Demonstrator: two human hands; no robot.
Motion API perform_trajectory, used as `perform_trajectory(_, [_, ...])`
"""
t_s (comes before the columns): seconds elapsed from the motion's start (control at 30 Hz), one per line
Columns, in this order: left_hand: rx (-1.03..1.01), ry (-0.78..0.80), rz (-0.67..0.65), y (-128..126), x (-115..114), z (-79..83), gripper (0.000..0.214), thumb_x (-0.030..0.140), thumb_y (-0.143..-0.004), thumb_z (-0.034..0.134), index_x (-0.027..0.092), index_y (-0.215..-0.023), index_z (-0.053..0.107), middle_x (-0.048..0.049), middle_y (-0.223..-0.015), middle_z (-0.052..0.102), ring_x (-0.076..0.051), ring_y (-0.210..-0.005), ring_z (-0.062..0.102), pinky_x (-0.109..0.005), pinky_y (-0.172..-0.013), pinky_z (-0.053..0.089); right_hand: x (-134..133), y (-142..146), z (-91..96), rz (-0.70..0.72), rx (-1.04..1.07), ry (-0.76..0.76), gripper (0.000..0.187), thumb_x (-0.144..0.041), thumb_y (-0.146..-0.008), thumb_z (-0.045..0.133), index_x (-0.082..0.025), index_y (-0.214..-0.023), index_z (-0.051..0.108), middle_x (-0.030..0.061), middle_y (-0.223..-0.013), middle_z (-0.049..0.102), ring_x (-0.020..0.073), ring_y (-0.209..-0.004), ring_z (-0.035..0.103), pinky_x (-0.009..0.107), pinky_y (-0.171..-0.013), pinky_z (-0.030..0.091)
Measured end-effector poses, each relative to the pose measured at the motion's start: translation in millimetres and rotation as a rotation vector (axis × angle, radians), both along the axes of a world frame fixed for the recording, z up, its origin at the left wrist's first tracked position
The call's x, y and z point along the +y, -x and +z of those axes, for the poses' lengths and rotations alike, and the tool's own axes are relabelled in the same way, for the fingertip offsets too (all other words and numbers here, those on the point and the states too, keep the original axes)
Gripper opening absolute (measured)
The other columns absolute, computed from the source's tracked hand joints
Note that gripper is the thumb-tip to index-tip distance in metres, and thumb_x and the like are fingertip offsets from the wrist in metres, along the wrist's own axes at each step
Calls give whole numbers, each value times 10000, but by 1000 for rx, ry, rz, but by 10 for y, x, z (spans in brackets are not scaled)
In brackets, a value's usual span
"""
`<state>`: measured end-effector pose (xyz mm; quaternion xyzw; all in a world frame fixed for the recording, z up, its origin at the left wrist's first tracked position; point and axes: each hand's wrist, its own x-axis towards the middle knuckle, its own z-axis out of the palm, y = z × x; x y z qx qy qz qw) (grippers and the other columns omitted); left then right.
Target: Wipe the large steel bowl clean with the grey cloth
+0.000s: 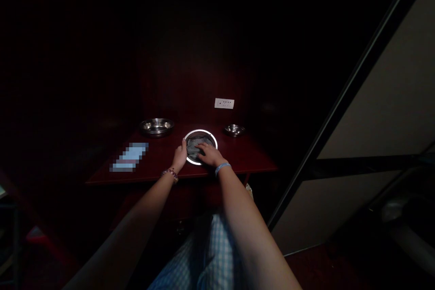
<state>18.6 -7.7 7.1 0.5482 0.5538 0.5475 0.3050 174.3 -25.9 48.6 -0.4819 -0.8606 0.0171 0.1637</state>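
A round metal dish with a bright rim [213, 137] is near the front of the dark red table. My left hand [180, 155] holds its left side, thumb up along the rim and the other fingers mostly hidden. Inside the dish lies a crumpled grey piece that looks like cloth [192, 146]. My right hand [210, 154] reaches over the near right rim, its fingers stretched out and resting on the grey piece. A beaded bracelet is on my left wrist and a blue band on my right.
A wide steel bowl [157, 134] stands at the back left of the table [234, 156], a smaller steel bowl [234, 131] at the back right. A pixelated light-blue patch [129, 157] covers something at the left. A white socket plate [224, 103] is on the wall behind.
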Motion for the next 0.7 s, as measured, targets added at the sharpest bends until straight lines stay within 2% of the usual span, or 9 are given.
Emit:
perform_trajectory(0.13, [8,-12,-1,-1,-9,8,763,726,-817,192,130,-703,655,-119,-627,657,-236,-693,635,-313,-670,468,-42,21,40,-14,-30,-12,468,-264,-878,532,-166,-1334,500,101,-1389,480,230,-1255,463,350,-1066,348])
perform_trajectory(0.4, [0,6,-4,-7,3,0,761,706,-826,190,115,-750,664,-164,-721,676,-252,-766,648,-328,-754,468,-98,49,41,-34,-43,-22,461,-263,-886,507,-173,-1339,489,88,-1385,477,222,-1246,457,347,-1067,338])
perform_trajectory(0.7, [2,5,-25,-7,5,3,756,694,-835,180,119,-744,662,-166,-753,691,-259,-840,661,-328,-807,468,-102,123,84,-83,-64,-45,408,-280,-901,472,-180,-1292,531,85,-1332,501,229,-1208,467,349,-1037,369])
